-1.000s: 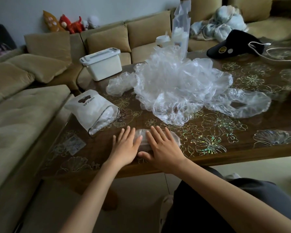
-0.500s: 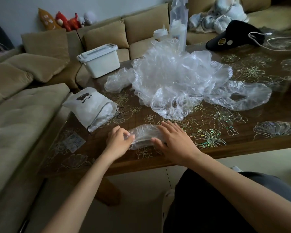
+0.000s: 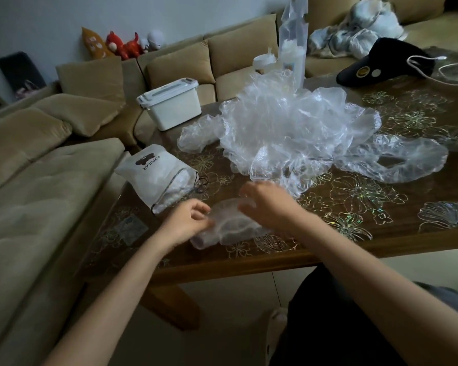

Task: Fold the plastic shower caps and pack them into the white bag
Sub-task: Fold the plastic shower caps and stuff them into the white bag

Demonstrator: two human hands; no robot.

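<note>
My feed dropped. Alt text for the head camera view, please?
The left hand pinches one end of a crumpled clear shower cap on the wooden table, the blurred right hand over its other end. A white bag lies just beyond the left hand, a pile of loose caps behind.

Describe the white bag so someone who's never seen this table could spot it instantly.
On the brown flowered table, look at the left edge nearest the beige sofa. The white bag lies there on its side; unlike the hard lidded box behind it, it is soft, printed POPULAR, with a dark drawstring.
</note>
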